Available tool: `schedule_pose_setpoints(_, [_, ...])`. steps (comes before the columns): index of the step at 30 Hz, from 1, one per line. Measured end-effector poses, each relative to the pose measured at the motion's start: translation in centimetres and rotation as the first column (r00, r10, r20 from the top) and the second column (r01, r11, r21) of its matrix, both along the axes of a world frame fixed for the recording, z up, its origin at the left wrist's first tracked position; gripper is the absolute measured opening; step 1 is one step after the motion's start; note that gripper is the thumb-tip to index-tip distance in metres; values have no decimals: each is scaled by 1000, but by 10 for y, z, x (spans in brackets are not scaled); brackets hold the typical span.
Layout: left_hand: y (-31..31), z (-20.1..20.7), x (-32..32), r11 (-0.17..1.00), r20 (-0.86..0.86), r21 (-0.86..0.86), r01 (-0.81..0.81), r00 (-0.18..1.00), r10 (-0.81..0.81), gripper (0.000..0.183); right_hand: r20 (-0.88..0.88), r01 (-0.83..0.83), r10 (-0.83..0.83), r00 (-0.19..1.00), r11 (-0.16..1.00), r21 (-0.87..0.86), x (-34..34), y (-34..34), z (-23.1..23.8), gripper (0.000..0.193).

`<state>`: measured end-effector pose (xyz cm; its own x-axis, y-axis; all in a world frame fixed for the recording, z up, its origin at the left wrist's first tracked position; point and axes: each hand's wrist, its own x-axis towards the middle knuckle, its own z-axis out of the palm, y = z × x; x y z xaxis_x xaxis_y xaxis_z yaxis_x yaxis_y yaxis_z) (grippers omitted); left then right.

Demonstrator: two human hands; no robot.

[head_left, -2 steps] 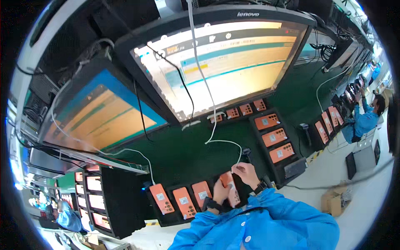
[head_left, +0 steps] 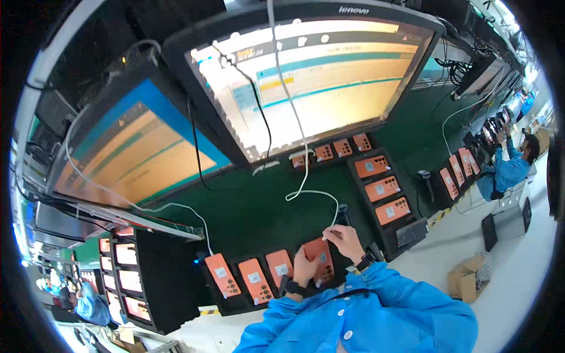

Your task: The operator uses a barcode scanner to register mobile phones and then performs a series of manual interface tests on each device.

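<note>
An orange phone (head_left: pixel 325 266), its camera lenses toward me, is gripped by my left hand (head_left: pixel 304 267) along its left side. My right hand (head_left: pixel 347 243) is closed at the phone's far end, pinching the tip of a white cable (head_left: pixel 337 213). Whether the plug sits in the phone or just beside it, I cannot tell. Left of my left hand, several orange phones (head_left: pixel 222 275) with white labels lie in a black tray (head_left: pixel 236 304). The leftmost of them has another white cable (head_left: pixel 206 229) running to its far end.
A large monitor (head_left: pixel 318 76) and a second screen (head_left: pixel 138 150) stand behind the green mat (head_left: pixel 253 206). Right of my hands is a black tray (head_left: pixel 385 236) of orange phones, with a handheld scanner (head_left: pixel 344 215) nearby. A co-worker in blue (head_left: pixel 509 175) works at far right.
The phone in my left hand has turned, so its back shows wider and with less glare. The whole view has shifted slightly. My right hand keeps its pinch on the cable.
</note>
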<state>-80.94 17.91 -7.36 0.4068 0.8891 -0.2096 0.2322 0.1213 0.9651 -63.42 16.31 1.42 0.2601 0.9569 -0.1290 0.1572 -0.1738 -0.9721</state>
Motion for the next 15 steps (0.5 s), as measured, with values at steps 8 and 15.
schedule_pose_setpoints(8, [-20,81,-13,995,60,44,93,994,-96,22,110,-211,209,972,977,11,-11,-25,39,16])
schedule_pose_setpoints(15, [-41,85,-17,983,95,132,130,985,-143,21,222,-258,248,943,966,19,-14,-47,52,16])
